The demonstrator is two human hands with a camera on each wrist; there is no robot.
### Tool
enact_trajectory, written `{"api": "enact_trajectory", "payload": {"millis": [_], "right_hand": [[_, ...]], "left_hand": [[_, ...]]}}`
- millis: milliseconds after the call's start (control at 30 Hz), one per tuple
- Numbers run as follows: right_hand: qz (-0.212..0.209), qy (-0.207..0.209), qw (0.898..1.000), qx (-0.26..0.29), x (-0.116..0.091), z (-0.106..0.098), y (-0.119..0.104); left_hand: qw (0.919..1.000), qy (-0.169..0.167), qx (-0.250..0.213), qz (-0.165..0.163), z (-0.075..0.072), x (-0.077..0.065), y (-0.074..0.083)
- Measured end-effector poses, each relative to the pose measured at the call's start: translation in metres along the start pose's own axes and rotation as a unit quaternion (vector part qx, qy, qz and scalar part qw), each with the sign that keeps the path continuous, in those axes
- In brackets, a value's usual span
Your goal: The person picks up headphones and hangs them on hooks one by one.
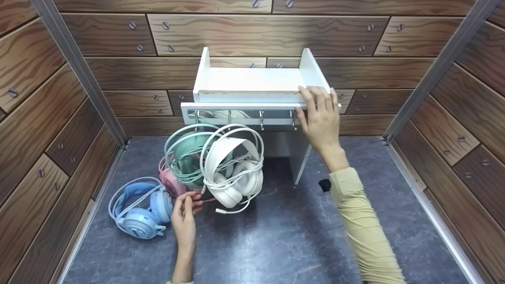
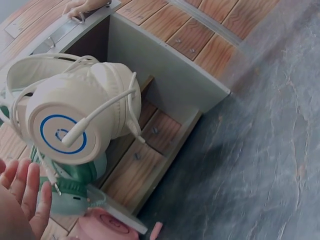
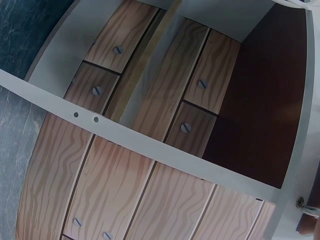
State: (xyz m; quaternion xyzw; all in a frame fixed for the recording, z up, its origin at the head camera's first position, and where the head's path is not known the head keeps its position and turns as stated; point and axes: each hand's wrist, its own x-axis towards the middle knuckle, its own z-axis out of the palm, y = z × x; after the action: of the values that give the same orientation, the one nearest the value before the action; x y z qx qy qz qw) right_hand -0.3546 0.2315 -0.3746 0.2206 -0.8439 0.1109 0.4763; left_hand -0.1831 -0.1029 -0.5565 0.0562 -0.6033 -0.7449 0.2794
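Note:
My left hand (image 1: 184,217) is just below the headsets, its fingers loosely bent near a small cable plug (image 2: 56,186); nothing is plainly held. A white headset (image 1: 232,173) hangs at the hook rail, its cable wound round it, overlapping a mint-green headset (image 1: 189,152) on the left. Behind those, a pink headset (image 1: 172,183) is partly hidden; I cannot tell whether it hangs. A blue headset (image 1: 144,221) lies on the floor at left. My right hand (image 1: 321,122) grips the right front edge of the white shelf (image 1: 252,79), fingers over the top, thumb against the rail.
Several metal hooks (image 1: 261,120) line the shelf's front rail. The shelf's right side panel (image 1: 302,157) reaches down to the dark floor (image 1: 252,248). A small black object (image 1: 325,185) lies beside the right sleeve. Wood-patterned walls (image 1: 268,35) surround the space.

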Motion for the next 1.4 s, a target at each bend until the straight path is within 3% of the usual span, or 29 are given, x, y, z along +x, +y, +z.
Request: {"api": "enact_trajectory", "payload": {"millis": [300,533,667,733,933,1000,1133,1233,1400], "right_hand": [[-0.001,-0.001,1.000,-0.001,0.000,-0.001,0.000],[0.001,-0.008,1.000,-0.007,0.001,0.000,-0.002],[0.001,-0.009,1.000,-0.006,0.001,0.000,-0.003],[0.000,-0.007,1.000,-0.005,0.001,0.000,-0.003],[0.000,-0.009,1.000,-0.005,0.002,-0.002,-0.003],[0.000,-0.011,1.000,-0.005,0.002,-0.002,-0.003],[0.001,-0.012,1.000,-0.005,0.001,-0.003,-0.001],[0.001,-0.011,1.000,-0.004,0.001,-0.003,-0.001],[-0.001,-0.014,1.000,-0.006,0.001,-0.004,-0.001]], "left_hand": [[0.9992,0.016,0.032,-0.020,-0.027,0.010,0.003],[0.9927,0.083,0.086,0.017,-0.059,0.024,0.012],[0.9837,0.135,0.110,0.045,-0.077,0.032,0.015],[0.9780,0.157,0.131,0.039,-0.085,0.036,0.019],[0.9479,0.190,0.255,-0.018,-0.112,0.043,0.019],[0.9434,0.189,0.271,-0.032,-0.119,0.045,0.017],[0.9437,0.172,0.267,-0.092,-0.128,0.046,0.011],[0.9427,0.145,0.251,-0.166,-0.133,0.048,0.007],[0.9370,0.093,0.183,-0.283,-0.142,0.052,-0.001]]}}
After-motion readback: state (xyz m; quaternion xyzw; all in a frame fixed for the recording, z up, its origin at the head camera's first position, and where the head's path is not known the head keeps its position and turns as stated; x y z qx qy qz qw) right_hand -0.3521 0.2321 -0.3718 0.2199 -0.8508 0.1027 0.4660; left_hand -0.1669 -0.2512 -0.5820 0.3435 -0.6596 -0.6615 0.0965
